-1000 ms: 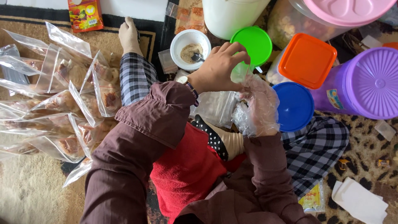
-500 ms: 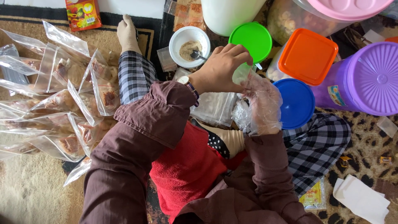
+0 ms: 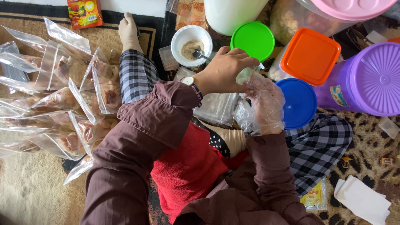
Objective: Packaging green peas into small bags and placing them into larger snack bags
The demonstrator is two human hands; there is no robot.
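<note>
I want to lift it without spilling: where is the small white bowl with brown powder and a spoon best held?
Probably hold the small white bowl by its bare left rim, coming from above; the metal spoon leans on the right rim.

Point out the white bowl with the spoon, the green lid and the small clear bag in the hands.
white bowl [image 3: 186,36]: head view, left rim.
green lid [image 3: 252,40]: head view, middle of its top.
small clear bag [image 3: 245,75]: head view, part pinched under the left hand's fingers.
</note>
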